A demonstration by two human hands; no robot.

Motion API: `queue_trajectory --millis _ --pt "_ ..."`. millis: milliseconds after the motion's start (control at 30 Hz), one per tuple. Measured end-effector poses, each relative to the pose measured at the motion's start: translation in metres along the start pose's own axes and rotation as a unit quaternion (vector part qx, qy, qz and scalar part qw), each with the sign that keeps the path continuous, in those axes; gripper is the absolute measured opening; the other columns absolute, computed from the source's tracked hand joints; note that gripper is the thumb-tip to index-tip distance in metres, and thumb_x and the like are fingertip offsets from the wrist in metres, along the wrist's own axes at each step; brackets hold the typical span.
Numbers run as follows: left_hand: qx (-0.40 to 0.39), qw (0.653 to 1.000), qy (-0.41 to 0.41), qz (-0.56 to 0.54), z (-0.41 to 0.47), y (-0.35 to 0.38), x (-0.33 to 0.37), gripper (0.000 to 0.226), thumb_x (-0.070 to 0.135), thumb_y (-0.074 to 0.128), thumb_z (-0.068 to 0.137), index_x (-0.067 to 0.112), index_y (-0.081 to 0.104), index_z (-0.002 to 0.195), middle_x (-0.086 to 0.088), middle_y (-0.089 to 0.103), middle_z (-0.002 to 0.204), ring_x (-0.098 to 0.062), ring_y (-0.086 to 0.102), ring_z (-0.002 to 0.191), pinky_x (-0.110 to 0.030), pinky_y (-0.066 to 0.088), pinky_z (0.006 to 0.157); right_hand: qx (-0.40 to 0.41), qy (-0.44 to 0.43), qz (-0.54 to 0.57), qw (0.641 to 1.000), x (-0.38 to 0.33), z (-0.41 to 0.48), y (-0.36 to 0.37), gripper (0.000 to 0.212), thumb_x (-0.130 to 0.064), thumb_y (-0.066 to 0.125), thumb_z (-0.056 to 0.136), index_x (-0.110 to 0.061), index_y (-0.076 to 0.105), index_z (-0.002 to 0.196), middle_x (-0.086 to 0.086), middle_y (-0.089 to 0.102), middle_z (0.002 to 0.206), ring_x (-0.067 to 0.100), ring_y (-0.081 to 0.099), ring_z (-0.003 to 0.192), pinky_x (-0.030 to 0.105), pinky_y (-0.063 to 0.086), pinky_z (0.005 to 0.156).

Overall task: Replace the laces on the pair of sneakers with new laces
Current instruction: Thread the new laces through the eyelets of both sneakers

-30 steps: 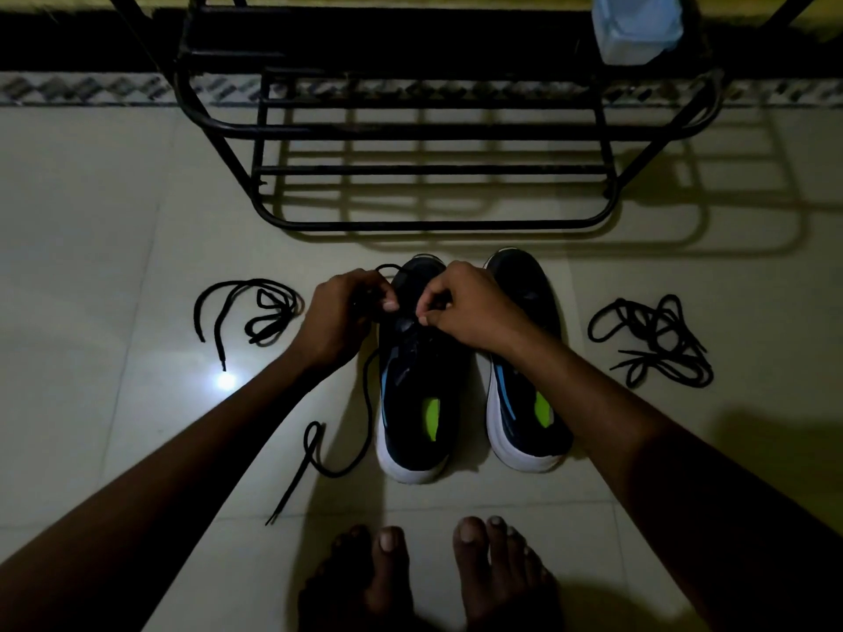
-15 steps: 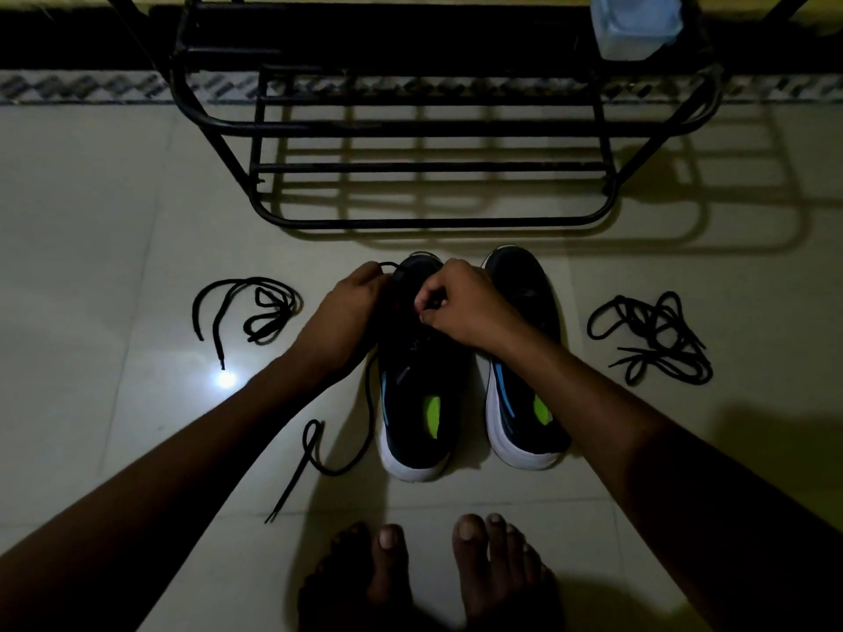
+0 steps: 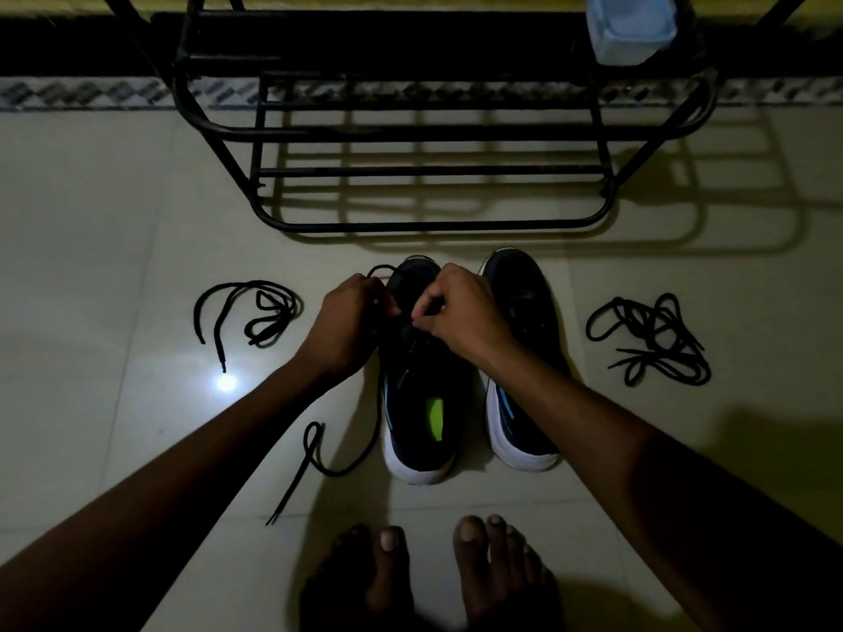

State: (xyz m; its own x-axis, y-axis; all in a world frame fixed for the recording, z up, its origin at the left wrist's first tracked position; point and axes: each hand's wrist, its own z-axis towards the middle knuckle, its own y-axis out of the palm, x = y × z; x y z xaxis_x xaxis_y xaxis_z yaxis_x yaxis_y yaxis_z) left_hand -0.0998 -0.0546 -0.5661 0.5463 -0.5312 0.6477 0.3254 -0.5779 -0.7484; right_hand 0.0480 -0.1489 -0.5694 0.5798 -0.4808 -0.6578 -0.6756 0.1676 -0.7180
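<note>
Head view: left hand (image 3: pixel 349 323) and right hand (image 3: pixel 463 312) fingers pinch lace (image 3: pixel 292 486) on left sneaker (image 3: pixel 413 463)

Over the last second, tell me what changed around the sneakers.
Almost nothing. The left hand and right hand only fidget in place, still pinching the black lace at the eyelets of the left black white-soled sneaker. Nothing picked up or released. The right sneaker, left lace bundle, right lace bundle and black metal rack stayed put.
</note>
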Motion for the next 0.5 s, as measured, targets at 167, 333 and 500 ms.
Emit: queue_trajectory --millis 167,333,500 --pt "0.015 0.995 0.060 0.078 -0.002 0.008 0.004 0.019 0.008 0.076 0.084 -0.002 0.060 0.087 -0.010 0.052 0.085 -0.030 0.055 0.076 -0.026 0.025 0.060 0.022 0.004 -0.001 1.000 0.000 -0.001 0.006 0.015 -0.005 0.083 0.072 -0.017 0.075 0.072 -0.006 0.052 0.089 0.010 0.052 0.082 0.022 0.042 0.072" --pt "0.017 0.995 0.062 0.082 0.005 0.010 0.000 0.018 0.012 0.077 0.084 -0.002 0.065 0.085 -0.009 0.055 0.084 -0.029 0.057 0.076 -0.026 0.028 0.062 0.046 -0.001 0.010 0.999 0.000 -0.007 0.015 0.016 0.002 0.077 0.073 -0.014 0.074 0.074 -0.004 0.048 0.091 0.019 0.054 0.095 0.027 0.045 0.081" --pt "0.021 0.994 0.069 0.082 0.003 0.016 -0.004 0.018 0.015 0.071 0.087 0.004 0.060 0.078 -0.005 0.051 0.080 -0.024 0.054 0.076 -0.023 0.023 0.060 0.050 -0.002 0.001 0.999 -0.002 -0.009 0.019 0.019 0.002 0.074 0.073 -0.016 0.071 0.069 -0.004 0.045 0.091 0.025 0.053 0.100 0.037 0.047 0.086"
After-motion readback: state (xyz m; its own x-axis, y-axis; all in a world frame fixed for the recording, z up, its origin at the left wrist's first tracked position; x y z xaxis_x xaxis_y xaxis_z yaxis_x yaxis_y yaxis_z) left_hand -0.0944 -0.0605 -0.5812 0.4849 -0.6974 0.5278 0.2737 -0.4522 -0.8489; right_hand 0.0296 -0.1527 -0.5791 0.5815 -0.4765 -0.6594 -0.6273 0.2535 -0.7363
